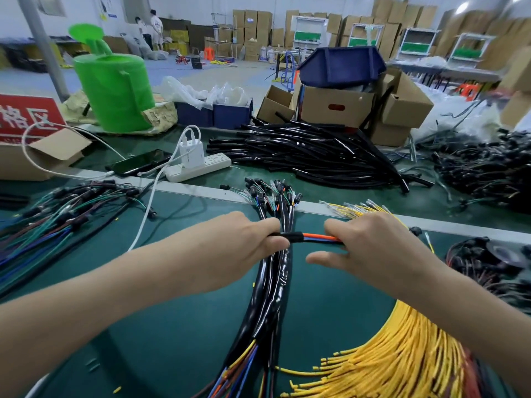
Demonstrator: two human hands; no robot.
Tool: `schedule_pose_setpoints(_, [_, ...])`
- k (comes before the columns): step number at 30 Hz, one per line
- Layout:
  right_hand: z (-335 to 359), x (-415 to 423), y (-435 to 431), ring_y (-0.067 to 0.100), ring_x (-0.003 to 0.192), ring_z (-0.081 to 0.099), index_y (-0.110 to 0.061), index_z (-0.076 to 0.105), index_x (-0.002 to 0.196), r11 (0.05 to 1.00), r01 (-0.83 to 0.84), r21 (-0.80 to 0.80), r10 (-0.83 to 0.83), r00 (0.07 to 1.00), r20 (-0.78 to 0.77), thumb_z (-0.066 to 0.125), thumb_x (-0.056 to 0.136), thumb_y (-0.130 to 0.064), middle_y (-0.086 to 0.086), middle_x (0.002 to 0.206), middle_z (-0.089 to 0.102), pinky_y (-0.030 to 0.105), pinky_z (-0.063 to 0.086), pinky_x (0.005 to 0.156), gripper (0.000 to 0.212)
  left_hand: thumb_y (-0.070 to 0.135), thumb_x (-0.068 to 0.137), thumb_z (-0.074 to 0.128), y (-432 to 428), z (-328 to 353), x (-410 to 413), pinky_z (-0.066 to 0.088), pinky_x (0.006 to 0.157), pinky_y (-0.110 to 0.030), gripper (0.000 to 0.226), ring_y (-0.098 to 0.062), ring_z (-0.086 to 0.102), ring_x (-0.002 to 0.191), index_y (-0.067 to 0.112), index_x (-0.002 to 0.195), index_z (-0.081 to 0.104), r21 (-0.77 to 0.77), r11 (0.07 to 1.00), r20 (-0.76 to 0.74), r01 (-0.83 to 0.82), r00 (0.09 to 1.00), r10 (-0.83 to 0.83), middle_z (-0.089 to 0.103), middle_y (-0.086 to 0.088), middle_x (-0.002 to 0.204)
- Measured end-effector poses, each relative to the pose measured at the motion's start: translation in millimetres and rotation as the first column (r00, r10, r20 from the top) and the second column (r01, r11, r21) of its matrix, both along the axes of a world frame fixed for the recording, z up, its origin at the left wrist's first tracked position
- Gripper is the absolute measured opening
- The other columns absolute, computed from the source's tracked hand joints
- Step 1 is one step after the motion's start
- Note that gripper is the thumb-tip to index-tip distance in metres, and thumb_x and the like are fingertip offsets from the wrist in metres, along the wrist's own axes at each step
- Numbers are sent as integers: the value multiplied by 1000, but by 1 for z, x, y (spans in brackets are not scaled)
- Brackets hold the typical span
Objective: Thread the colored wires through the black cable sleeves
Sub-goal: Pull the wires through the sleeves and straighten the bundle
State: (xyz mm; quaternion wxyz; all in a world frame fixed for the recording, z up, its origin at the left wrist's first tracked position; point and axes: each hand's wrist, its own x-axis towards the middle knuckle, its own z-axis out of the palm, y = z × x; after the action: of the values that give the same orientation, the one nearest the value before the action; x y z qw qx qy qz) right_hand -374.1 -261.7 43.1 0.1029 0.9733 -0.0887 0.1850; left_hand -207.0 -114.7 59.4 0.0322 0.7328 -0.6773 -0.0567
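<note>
threading midway — left hand [238,245] clenched round black sleeve [293,237], right hand [373,248] grasping orange and blue wires [320,237] — next probably push wires deeper.

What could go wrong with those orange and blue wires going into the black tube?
The orange and blue wires may buckle between the right hand and the black sleeve, or slip back out. The left hand works right over the sleeved bundle, so it might snag.

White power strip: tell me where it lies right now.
Head view, left of centre: the white power strip lies on the green table, between the black phone and the pile of black cable sleeves.
</note>
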Motion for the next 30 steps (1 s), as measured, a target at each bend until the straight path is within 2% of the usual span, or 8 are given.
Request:
schedule_pose_setpoints(5, [1, 4, 8, 28, 34, 45, -18, 34, 66, 996, -90, 18, 90, 996, -24, 67, 81, -41, 8, 43, 48, 33, 38, 32, 43, 60, 77, 8, -5, 1, -12, 36, 55, -37, 41, -15, 38, 50, 28, 82, 32, 53, 993, -31, 108, 994, -106, 39, 1, 60])
schedule_pose_setpoints(9, [8, 10, 17, 23, 35, 40, -20, 37, 66, 993, -93, 70, 92, 996, 17, 59, 78, -36, 6, 45, 51, 26, 26, 39, 30, 58, 77, 7, -15, -1, -21, 24, 50, -32, 61, -15, 34, 44, 14, 100, 44, -50, 989, -49, 142, 988, -144, 36, 2, 55])
schedule_pose_setpoints(13, [11, 9, 26, 31, 53, 48, -18, 33, 78, 993, 14, 117, -12, 1000, -16, 61, 87, -40, 8, 61, 54, 32, 30, 50, 37, 57, 84, 2, -20, -3, -25, 32, 51, -34, 62, -16, 36, 46, 15, 102, 43, -87, 989, -23, 122, 992, -124, 38, 2, 57])
schedule_pose_setpoints(17, [10, 13, 33, 29, 51, 29, -17, 27, 83, 990, 97, 98, -99, 995, 19, 65, 83, -30, -5, 53, 24, 31, 19, 41, 40, 39, 98, 21, -30, -4, -30, 28, 55, -32, 29, -12, 34, 48, 17, 88, 37, -130, 987, 36, 93, 995, -89, 36, 4, 59])
schedule_pose_setpoints(20, [10, 7, 20, 30, 42, 37, -18, 37, 78, 989, 144, 10, -144, 989, 27, 73, 74, -27, 2, 47, 42, 27, 21, 42, 38, 47, 95, 19, -31, -3, -26, 32, 55, -36, 28, -14, 37, 50, 24, 91, 34, -140, 987, -14, 84, 996, -87, 38, 4, 58])
schedule_pose_setpoints(22, [13, 2, 10, 32, 53, 51, -22, 42, 77, 976, 217, -15, -217, 976, 24, 67, 81, -39, -2, 54, 49, 30, 25, 49, 30, 52, 93, 18, -26, -4, -18, 32, 54, -37, 35, -14, 39, 50, 22, 90, 35, -137, 988, -94, 67, 992, -81, 39, 3, 57])
schedule_pose_setpoints(27, [9, 1, -9, 25, 70, 48, -23, 41, 75, 950, 250, 186, -251, 968, -19, 57, 89, -41, -8, 65, 43, 32, 27, 58, 28, 59, 84, 14, -15, -10, -4, 32, 55, -38, 42, -15, 40, 52, 22, 79, 35, -105, 994, -136, 26, 990, -40, 39, 1, 55])
schedule_pose_setpoints(30, [5, 6, -8, 28, 79, 54, -23, 36, 74, 953, 299, 35, -295, 951, -94, 46, 92, -52, 0, 80, 55, 31, 30, 60, 36, 62, 80, 12, -12, -8, -5, 34, 54, -38, 45, -17, 38, 50, 23, 79, 35, -87, 996, -173, 23, 984, -38, 39, 1, 54])
